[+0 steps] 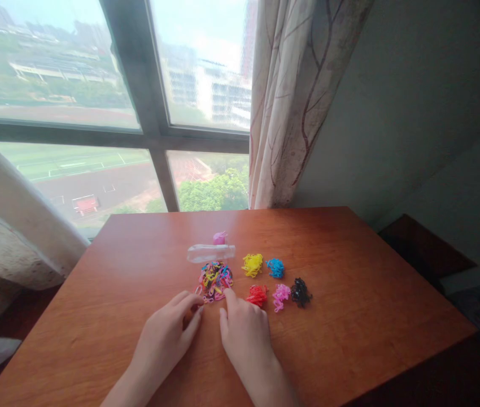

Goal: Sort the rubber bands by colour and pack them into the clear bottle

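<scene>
A mixed pile of small coloured rubber bands (215, 278) lies on the wooden table in front of me. My left hand (171, 325) rests at the pile's near left edge. Its thumb and fingertips come together in a pinch; whatever may be between them is too small to make out. At the near right edge of the pile is my right hand (246, 328), its index finger stretched out to touch the bands and its thumb held apart. Just beyond its knuckles sits a heap of red rubber bands (257, 295), partly covered by the hand.
Separate heaps of yellow (252, 264), blue (275, 268), pink (281, 295) and black rubber bands (301, 292) lie to the right. A clear plastic bottle (211, 253) lies behind the pile, with a pink object (219, 238) beyond it. Window and curtains (278, 102) border the table (350, 339).
</scene>
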`<state>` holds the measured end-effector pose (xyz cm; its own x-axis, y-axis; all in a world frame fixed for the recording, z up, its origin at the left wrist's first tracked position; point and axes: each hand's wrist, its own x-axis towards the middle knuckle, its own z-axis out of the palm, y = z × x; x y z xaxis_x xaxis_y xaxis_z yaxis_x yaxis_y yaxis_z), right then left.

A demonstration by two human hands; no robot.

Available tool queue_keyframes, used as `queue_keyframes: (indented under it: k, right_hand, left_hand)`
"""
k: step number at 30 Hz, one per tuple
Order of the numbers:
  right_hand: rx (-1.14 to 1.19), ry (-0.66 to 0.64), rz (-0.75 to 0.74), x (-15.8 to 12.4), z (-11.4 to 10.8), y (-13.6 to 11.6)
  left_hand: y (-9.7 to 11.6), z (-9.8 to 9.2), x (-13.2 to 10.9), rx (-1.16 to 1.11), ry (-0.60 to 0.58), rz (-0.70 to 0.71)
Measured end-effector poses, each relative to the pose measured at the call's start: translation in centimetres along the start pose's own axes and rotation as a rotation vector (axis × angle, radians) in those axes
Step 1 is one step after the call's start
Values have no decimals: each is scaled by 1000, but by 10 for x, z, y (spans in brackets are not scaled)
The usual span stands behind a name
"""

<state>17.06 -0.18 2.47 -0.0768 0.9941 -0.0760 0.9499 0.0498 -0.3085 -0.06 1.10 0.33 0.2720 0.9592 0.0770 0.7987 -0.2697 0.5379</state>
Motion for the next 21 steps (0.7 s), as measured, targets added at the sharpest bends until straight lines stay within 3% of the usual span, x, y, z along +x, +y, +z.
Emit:
queue_keyframes:
  k: [6,13,16,21]
  right_hand:
    - [-61,-31,38,13,0,-7]
    - [-23,5,41,-2,3,3]
    - [34,76,40,-11,2,23]
    - [52,232,109,-25,-4,76]
  left_hand:
    - [0,-3,0,36,-15,-20]
    - [3,-4,0,73,-61,-38]
    - [4,-4,0,78,-80,-46]
    - [4,-4,0,89,-94,-44]
